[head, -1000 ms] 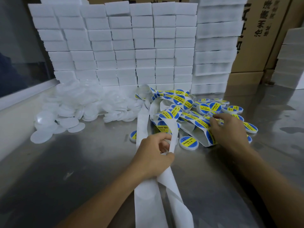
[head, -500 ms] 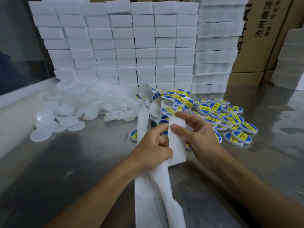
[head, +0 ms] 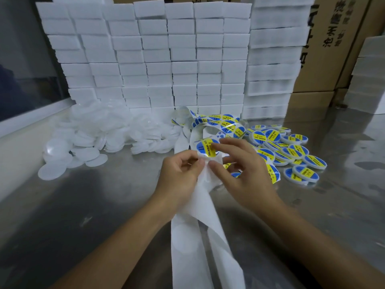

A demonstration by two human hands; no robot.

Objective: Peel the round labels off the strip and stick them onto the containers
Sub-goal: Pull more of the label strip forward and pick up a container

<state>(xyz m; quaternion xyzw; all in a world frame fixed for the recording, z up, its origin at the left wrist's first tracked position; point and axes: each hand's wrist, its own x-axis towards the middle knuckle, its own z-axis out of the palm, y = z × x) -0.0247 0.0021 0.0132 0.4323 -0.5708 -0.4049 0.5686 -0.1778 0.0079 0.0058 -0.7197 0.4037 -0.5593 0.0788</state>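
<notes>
- Peeling is under way at the centre of the frame: our left hand (head: 179, 174) grips the white backing strip (head: 200, 226), fingers curled round it just below the next label.
- Our right hand (head: 239, 174) pinches the edge of the round blue-and-yellow label (head: 205, 147), forefinger on its face, thumb beneath; we judge it partly lifted, not yet free.
- Right of centre lies a heap of labelled containers (head: 291, 151), so a fair share looks done.
- Left of centre sits a larger pile of plain white containers (head: 93, 138), still bare.
- More labels remain on the curled strip above our hands; bare backing trails to the bottom edge.
</notes>
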